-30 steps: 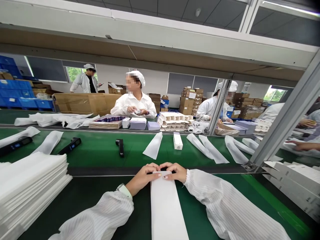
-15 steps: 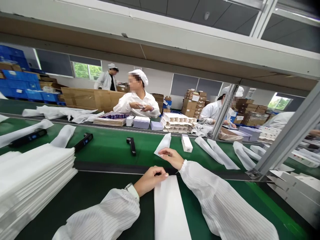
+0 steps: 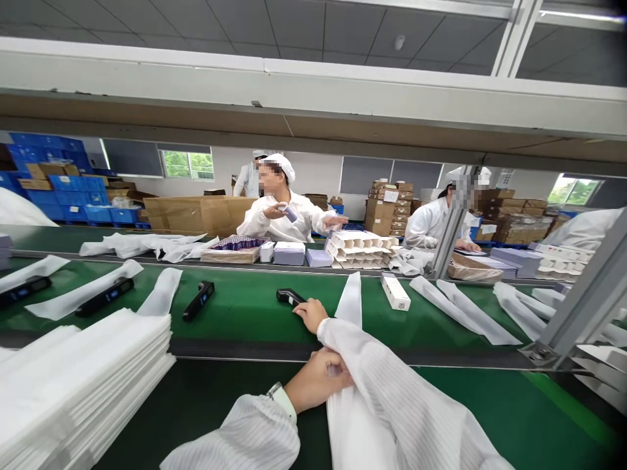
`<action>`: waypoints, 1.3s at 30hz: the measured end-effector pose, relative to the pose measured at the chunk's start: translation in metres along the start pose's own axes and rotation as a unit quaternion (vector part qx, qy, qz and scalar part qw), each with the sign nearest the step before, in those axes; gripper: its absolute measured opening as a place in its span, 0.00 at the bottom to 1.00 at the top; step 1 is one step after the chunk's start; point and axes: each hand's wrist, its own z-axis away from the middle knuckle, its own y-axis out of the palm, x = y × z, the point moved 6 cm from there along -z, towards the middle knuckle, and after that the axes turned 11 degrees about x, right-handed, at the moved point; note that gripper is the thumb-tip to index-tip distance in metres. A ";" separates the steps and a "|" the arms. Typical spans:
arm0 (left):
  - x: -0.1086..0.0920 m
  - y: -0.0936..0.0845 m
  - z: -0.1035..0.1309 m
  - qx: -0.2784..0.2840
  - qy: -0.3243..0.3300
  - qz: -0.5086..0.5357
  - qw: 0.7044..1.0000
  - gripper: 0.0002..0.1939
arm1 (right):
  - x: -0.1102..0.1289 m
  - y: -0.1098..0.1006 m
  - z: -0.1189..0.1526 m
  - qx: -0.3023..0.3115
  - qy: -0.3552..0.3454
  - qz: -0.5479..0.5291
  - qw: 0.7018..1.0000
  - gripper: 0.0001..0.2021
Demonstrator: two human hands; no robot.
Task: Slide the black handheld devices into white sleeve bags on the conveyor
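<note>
My right hand reaches over the green conveyor belt, fingers closed on the lower end of a black L-shaped handheld device. Below it, my left hand pinches the top end of a long white sleeve. The right forearm crosses over this sleeve and hides part of it. Just right of my right hand lies another thin white sleeve. A small white and purple box rests farther right on the belt.
A tall stack of white sleeves stands at left. More black devices and loose sleeves lie along the belt. A metal post rises at right, and a shelf beam spans overhead. A co-worker sits opposite.
My right hand has moved left from the thin sleeve to the black device, which now lies tilted in its fingers. The left hand keeps its pinch on the long sleeve. The view has shifted.
</note>
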 end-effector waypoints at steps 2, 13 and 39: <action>0.001 -0.005 0.001 -0.020 -0.023 -0.034 0.999 0.13 | -0.015 -0.017 0.012 -0.013 0.010 -0.047 0.999 0.18; -0.009 -0.009 -0.001 -0.011 0.004 -0.065 0.998 0.13 | -0.011 -0.093 0.123 0.057 -0.075 -0.530 0.843 0.51; -0.096 -0.014 0.000 -0.150 0.064 0.113 0.980 0.14 | 0.040 -0.120 0.165 0.113 -0.185 -0.468 0.857 0.23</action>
